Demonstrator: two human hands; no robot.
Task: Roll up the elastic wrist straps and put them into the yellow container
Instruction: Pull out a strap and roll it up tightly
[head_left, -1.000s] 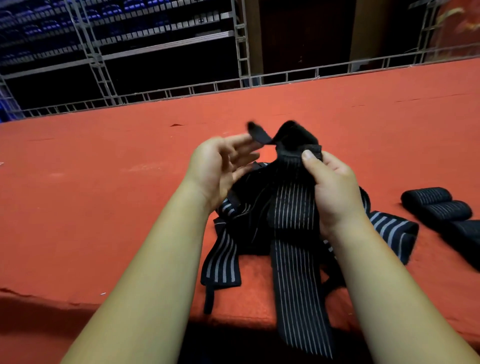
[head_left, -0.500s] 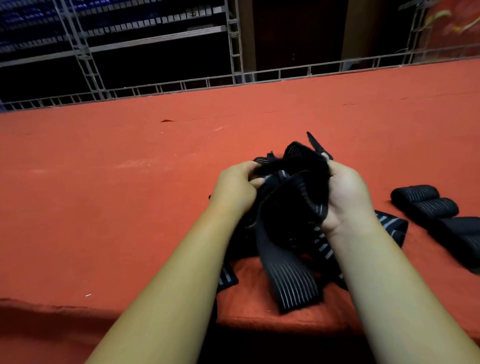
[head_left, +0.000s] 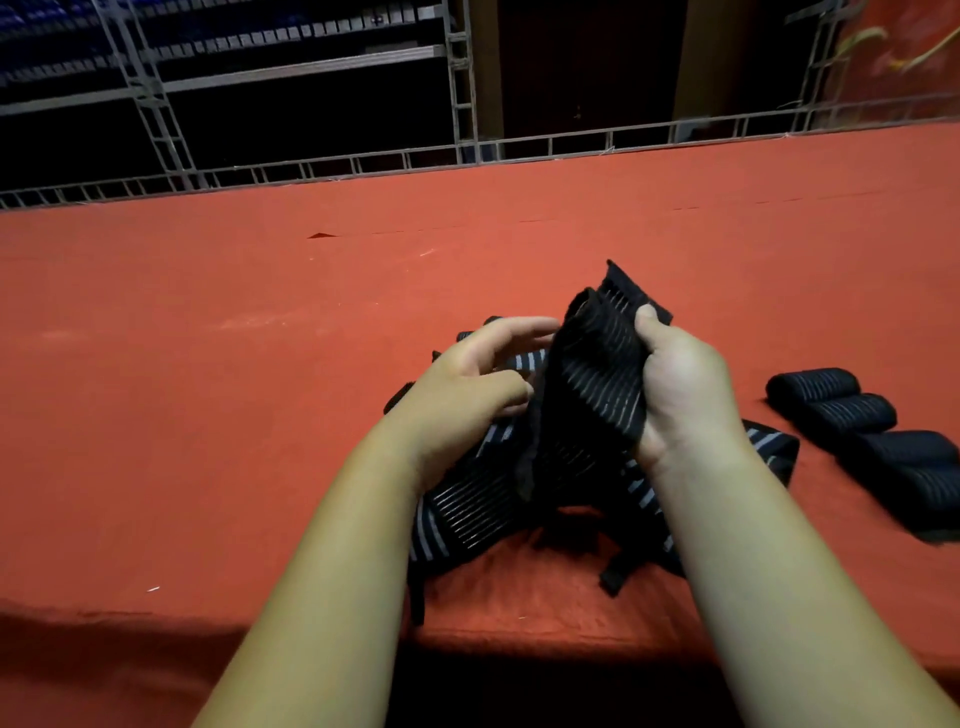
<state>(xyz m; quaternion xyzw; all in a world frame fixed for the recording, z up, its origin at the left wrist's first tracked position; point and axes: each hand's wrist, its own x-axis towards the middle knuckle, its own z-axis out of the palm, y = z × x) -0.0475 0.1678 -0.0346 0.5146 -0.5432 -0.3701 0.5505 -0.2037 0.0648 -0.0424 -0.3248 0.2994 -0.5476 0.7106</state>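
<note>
Head camera: I see loose straps (head_left: 467, 514) heaped at the table's (head_left: 208, 415) near edge. Above them my right hand (head_left: 685, 395) grips a half-rolled strap (head_left: 597, 374), thumb on top. My left hand (head_left: 462, 389) lays loose, nearly straight fingers against it. Further right lie rolled straps (head_left: 852, 415).

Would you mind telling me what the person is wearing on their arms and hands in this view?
Nothing shows on them. The left forearm and right forearm are bare right to the picture's lower edge, with no sleeve in view. The left hand and right hand carry no gloves, and no watch, bracelet or ring is visible on the parts that show.
</note>
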